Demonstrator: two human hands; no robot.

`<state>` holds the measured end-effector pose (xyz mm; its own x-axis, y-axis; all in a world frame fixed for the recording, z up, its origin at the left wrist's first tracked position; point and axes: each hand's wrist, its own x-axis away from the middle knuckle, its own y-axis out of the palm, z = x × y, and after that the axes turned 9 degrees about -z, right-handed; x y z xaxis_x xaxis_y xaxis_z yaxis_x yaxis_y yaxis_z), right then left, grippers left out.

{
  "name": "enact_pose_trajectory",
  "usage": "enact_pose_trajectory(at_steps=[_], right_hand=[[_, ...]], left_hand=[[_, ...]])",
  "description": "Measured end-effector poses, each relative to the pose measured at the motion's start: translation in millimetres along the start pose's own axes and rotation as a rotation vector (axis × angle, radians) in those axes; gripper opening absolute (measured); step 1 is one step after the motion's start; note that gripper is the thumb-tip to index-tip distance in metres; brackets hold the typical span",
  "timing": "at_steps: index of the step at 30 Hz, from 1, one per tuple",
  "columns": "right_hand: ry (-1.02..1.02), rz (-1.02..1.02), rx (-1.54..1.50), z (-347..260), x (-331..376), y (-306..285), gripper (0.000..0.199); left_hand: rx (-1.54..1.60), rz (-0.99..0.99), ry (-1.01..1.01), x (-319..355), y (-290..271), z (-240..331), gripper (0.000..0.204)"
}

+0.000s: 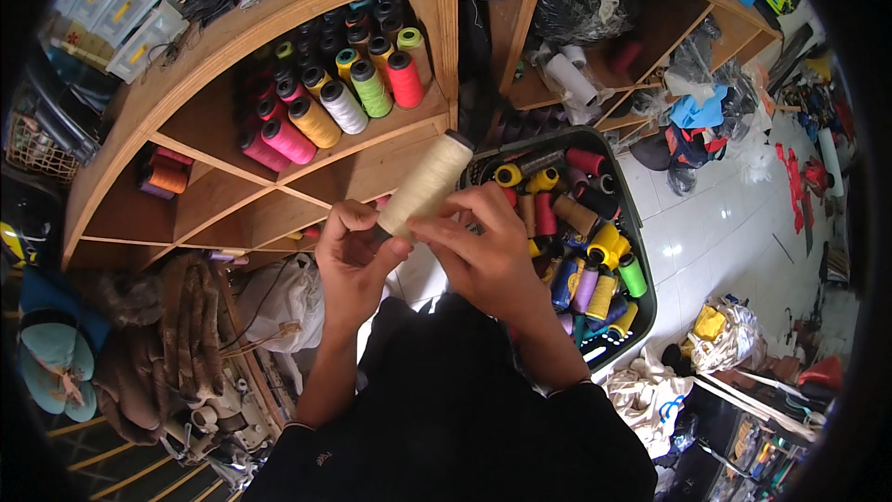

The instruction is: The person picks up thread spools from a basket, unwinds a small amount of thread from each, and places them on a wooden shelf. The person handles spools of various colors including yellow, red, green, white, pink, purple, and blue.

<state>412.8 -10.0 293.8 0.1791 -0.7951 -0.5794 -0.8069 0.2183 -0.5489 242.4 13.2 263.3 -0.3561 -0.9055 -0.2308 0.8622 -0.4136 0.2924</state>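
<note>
A cream thread spool [429,180] is held tilted in front of me, its top pointing up and right. My left hand [355,256] grips its lower end. My right hand [481,246] touches its side with thumb and fingers pinched at the thread. Behind the spool stands a wooden shelf [279,19] with several thread spools [344,93] in pink, yellow, white, green and red. To the right lies a dark crate [641,265] full of mixed coloured spools [576,251].
Lower shelf compartments [223,214] hold little. A white plastic bag [288,302] and brown fabric [163,335] lie at lower left. White tiled floor [715,232] to the right carries scattered cloth, bags and clutter. More wooden shelves [641,46] with fabric and rolls stand at the back right.
</note>
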Motion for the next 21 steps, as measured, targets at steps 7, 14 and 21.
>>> enact_pose_trajectory(at_steps=[7,14,21], right_hand=[[0.126,0.003,-0.262,4,18,6,0.012],[0.364,0.075,-0.386,21,38,6,0.029],[0.364,0.121,-0.603,8,16,29,0.029]], left_hand=[[0.031,-0.009,-0.035,2,-2,1,0.027],[0.289,-0.029,-0.143,2,-10,1,0.026],[0.235,-0.093,-0.256,2,-3,-2,0.046]])
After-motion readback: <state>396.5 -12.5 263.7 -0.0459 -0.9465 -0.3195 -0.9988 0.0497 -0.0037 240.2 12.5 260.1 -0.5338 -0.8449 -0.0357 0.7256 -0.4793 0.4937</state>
